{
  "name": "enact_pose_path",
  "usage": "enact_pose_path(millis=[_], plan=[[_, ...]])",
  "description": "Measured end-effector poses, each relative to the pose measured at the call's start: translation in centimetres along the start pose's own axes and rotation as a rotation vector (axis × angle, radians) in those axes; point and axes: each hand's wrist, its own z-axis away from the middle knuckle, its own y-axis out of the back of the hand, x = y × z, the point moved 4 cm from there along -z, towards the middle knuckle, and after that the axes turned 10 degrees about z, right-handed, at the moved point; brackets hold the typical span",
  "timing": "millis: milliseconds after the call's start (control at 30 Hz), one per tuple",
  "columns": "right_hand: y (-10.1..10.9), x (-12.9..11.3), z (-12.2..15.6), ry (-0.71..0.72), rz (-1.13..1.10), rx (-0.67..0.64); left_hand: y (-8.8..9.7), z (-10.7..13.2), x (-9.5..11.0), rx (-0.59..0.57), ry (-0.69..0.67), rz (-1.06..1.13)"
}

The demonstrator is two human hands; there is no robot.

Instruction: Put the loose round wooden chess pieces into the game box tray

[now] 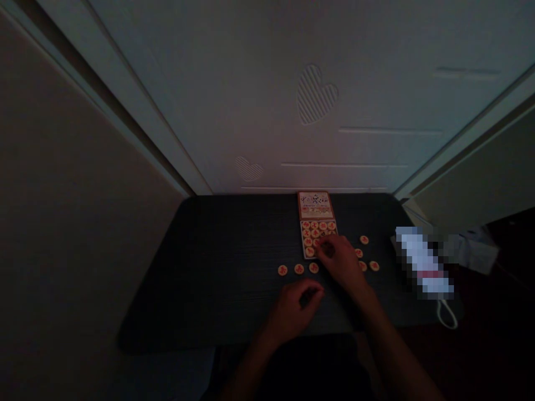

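A small open box (311,239) of round, cream game discs with red marks lies on a dark table (217,267), its printed lid (316,205) folded back behind it. My right hand (339,259) rests over the box's near right corner, fingers curled as if on a disc, though what it holds is hidden. My left hand (297,303) lies on the table nearer me, fingers curled in, just below a row of three loose discs (298,269). More loose discs (368,256) lie to the right of my right hand.
A pale door with heart shapes (315,94) stands behind the table. A blurred white object (424,262) with a cord loop (447,314) sits at the table's right edge. The scene is very dim.
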Motion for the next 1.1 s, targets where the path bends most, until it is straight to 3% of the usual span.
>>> enact_pose_path(millis=[767, 967, 1100], plan=[[-0.2, 0.4, 0.3, 0.029, -0.037, 0.051, 0.0, 0.0, -0.1, 0.008, -0.011, 0.0], [1.8, 1.1, 2.1, 0.012, -0.02, 0.157, 0.0, 0.0, -0.1, 0.01, 0.002, -0.005], [3.8, 3.7, 3.2, -0.079, 0.095, 0.171, 0.0, -0.1, 0.0, 0.003, 0.004, 0.025]])
